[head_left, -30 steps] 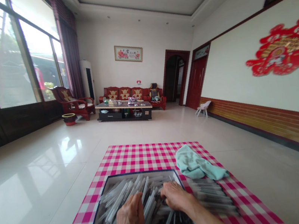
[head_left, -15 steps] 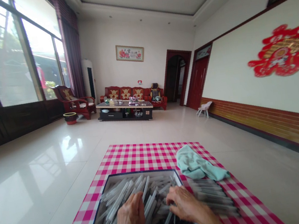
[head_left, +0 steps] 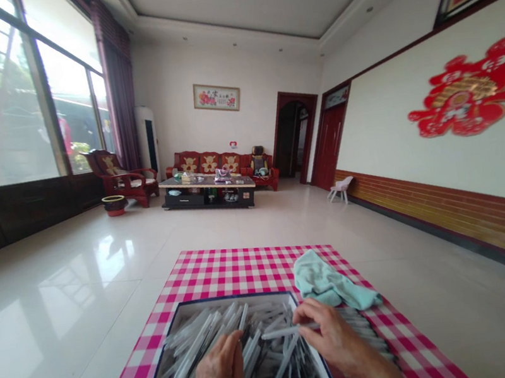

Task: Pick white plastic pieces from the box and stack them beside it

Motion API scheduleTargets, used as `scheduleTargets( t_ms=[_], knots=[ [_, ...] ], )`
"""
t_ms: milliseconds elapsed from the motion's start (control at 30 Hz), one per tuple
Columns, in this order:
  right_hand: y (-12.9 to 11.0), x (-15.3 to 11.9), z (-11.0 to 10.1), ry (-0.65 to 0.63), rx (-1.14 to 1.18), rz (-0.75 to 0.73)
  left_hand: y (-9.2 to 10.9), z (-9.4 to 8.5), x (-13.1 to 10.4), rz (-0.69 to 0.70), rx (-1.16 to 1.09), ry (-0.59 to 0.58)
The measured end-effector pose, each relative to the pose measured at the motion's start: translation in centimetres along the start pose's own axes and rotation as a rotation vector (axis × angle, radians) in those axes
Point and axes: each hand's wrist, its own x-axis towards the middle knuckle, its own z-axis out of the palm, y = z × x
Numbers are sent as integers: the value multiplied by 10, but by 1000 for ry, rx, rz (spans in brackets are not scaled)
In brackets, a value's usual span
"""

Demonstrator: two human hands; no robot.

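Note:
A blue-rimmed white box (head_left: 231,297) holds a jumble of frosted translucent pens (head_left: 196,351), some with dark parts. My left hand (head_left: 219,373) rests over the middle of the box with its fingers closed together. A pen tip shows just beyond those fingers, but whether they grip it is hidden. Over the box's right rim, my right hand (head_left: 333,336) pinches one frosted pen (head_left: 279,333) between thumb and fingers. This pen lies nearly level and points left over the heap. Beside the box, partly behind my right hand, lies a row of similar pens (head_left: 368,330).
A pink-and-white checked cloth (head_left: 240,261) covers the table. On it a crumpled mint-green towel (head_left: 329,282) lies right of the box, just beyond the pen row. Farther off stand a low table (head_left: 209,199), a wooden sofa and a small chair (head_left: 341,188).
My right hand has moved up and rightward from inside the box to its rim, with a pen now in its fingers. My left hand stays nearly in place. The view has shifted slightly.

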Motion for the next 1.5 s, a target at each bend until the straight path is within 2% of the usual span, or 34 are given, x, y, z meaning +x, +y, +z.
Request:
scheduleTargets(
  t_ms=[133, 333, 433, 567, 667, 733, 833, 933, 1067, 1200, 1300, 1400, 1500],
  knots=[
    [-3, -1, 14, 28, 55, -10, 15, -6, 8, 50, 8, -48],
    [-14, 10, 52, 114, 182, 10, 34, -9, 21, 122, -72, -163],
    [-19, 16, 72, 137, 364, 68, 30, -1, 20, 131, -117, -173],
    [-15, 20, 90, 153, 607, 140, 11, 12, 9, 112, -90, -37],
    [-5, 17, 97, 162, 406, 86, -1, 16, 4, -27, -3, 104],
    [0, 13, 101, 61, 212, -31, -4, 16, 5, -107, 23, 152],
    [3, 6, 108, -131, 51, -222, -2, 15, 8, -151, 46, 159],
    [4, 3, 115, -220, -131, -348, 1, 15, 11, -163, 68, 154],
    [11, 6, 130, -228, -412, -423, 1, 16, 11, -176, 65, 172],
    [18, 8, 148, -165, -519, -442, 0, 17, 10, -183, 24, 165],
    [14, 7, 146, -127, -481, -455, 1, 17, 10, -187, -4, 142],
    [5, 4, 127, -105, -315, -489, 1, 17, 9, -172, -19, 138],
    [-2, 2, 105, 25, -111, -382, 1, 18, 9, -134, -37, 120]
  ],
)
